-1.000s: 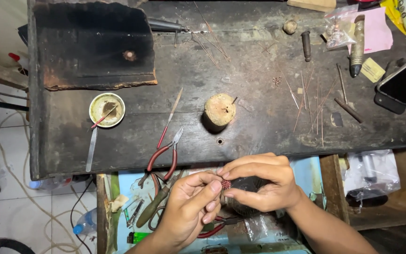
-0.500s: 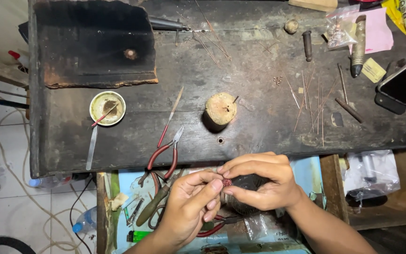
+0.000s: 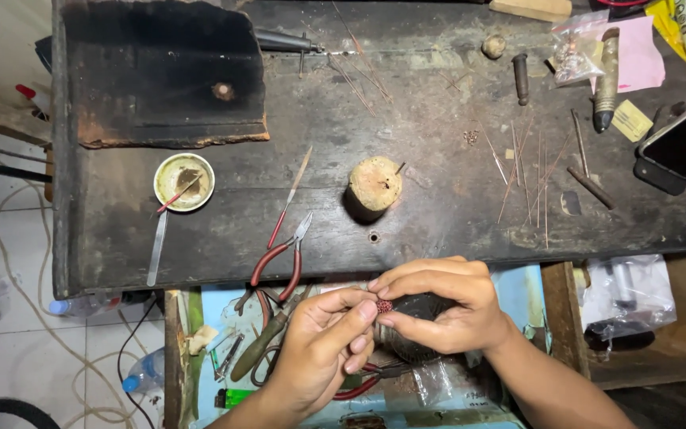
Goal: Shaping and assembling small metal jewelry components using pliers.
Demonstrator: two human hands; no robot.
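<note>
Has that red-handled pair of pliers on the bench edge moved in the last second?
No. The red-handled pliers lie where they did, jaws pointing toward the wooden stump, just left of the small hole in the bench.

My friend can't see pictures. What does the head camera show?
Two hands meet below a dark, worn workbench: the left hand and right hand pinch a tiny reddish bead-like piece between their fingertips. Red-handled pliers and thin wires lie on the bench.

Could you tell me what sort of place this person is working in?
Probably a small jeweller's or metal-craft bench. A scorched dark workbench holds thin metal wires, red-handled pliers and a worn wooden peg, while both hands, left hand and right hand, pinch a tiny reddish bead-like piece.
</note>
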